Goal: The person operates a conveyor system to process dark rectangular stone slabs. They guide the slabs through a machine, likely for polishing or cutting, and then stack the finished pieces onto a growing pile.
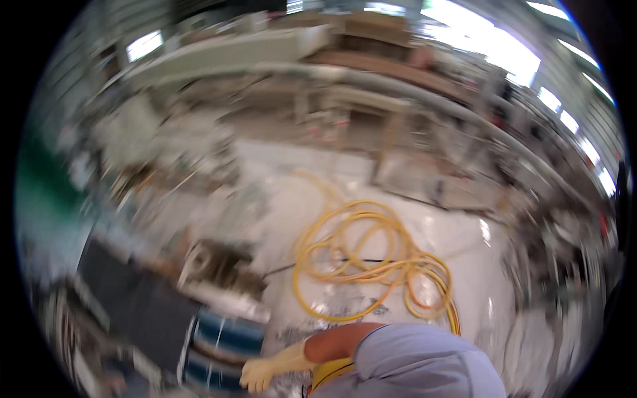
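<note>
My right arm, in a pale lavender-grey sleeve, reaches in from the lower edge toward the left. My right hand (267,372) wears a cream glove. Its fingers point down and look bent, but blur hides whether they grip anything. The hand is right beside a blue object with pale bands (225,333); I cannot tell whether they touch. Something bright yellow (330,373) shows beneath my forearm. My left hand is out of view.
A coiled yellow hose (371,213) lies on the wet, pale floor (464,245). A dark grey panel (136,285) and a dirty box-like part (222,270) are at the left. Long beams and a large pipe (391,85) run across the back. Clutter lines the right side.
</note>
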{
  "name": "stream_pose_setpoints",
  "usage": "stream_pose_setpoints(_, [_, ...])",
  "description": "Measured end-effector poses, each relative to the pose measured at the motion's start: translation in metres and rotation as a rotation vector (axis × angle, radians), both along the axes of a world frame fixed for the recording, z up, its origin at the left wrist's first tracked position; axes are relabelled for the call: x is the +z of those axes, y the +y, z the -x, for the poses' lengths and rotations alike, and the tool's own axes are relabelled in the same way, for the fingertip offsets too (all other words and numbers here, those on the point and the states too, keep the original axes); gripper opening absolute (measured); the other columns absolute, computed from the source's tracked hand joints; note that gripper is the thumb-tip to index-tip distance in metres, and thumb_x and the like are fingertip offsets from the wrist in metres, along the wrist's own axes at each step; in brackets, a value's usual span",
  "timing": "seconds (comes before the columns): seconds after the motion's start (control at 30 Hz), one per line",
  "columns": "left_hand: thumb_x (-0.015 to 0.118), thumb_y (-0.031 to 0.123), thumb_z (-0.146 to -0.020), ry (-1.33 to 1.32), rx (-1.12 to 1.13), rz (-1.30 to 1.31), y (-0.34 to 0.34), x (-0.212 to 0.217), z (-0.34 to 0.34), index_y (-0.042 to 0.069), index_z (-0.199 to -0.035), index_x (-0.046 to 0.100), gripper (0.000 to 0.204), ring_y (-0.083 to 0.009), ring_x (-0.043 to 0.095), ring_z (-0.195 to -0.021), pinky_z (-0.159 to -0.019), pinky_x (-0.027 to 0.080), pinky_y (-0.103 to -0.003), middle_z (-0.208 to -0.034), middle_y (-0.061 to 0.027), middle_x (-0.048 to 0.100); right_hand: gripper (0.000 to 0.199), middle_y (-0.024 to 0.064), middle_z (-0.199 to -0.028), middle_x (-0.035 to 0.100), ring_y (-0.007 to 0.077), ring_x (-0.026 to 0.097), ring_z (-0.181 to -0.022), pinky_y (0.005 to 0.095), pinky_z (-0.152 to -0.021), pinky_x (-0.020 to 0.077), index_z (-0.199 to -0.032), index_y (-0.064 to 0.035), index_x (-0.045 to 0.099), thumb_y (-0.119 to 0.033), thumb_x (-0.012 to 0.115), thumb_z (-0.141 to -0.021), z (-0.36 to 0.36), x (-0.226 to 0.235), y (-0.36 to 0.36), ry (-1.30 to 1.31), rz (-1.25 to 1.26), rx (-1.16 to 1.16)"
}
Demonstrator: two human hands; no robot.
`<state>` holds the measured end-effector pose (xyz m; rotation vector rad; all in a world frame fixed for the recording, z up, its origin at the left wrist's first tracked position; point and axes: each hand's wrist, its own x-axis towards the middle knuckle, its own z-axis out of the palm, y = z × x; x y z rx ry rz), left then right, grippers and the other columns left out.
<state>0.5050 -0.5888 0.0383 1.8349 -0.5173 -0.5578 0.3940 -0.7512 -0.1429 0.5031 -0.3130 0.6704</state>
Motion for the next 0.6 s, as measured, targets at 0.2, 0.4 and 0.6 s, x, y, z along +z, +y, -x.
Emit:
stream_pose_setpoints(0.2, [0.063, 0.016, -0.098, 0.245, 0.296, -0.026, 0.153, 0.004, 0.031, 0.001, -0.148, 0.048, 0.054, -0.0258, 0.061, -0.123, -0.099, 0.050, -0.036, -0.148, -0.0155, 0.054, 0.054, 0.0290, -0.148, 0.048, 0.0424, 0.051, -0.134, 0.0504, -0.113, 0.0416, -0.146, 0.0067, 0.040, -0.030, 0.031, -0.108, 0.089, -0.031, 0.004, 0.179, 0.470, -0.270])
stream_pose_setpoints(0.4, [0.062, 0.015, -0.100, 0.152, 0.910, 0.023, 0.372, 0.000, 0.145, 0.002, -0.149, 0.047, 0.053, -0.0264, 0.057, -0.129, -0.102, 0.049, -0.037, -0.146, -0.0168, 0.056, 0.040, 0.0253, -0.124, 0.066, 0.0358, 0.068, -0.106, 0.0444, -0.092, 0.0568, -0.132, 0.0054, 0.054, -0.024, 0.044, -0.107, 0.057, 0.063, 0.105, 0.355, 1.481, 0.025])
stream_pose_setpoints(0.6, [0.060, 0.013, -0.102, 0.091, 1.483, 0.297, 0.481, -0.014, 0.273, 0.000, -0.151, 0.041, 0.055, -0.0243, 0.061, -0.122, -0.100, 0.052, -0.034, -0.143, -0.0191, 0.056, 0.037, 0.0221, -0.114, 0.071, 0.0297, 0.072, -0.094, 0.0394, -0.083, 0.0607, -0.126, 0.0019, 0.059, -0.026, 0.062, -0.102, -0.012, 0.092, 0.213, 0.031, 1.810, 0.161])
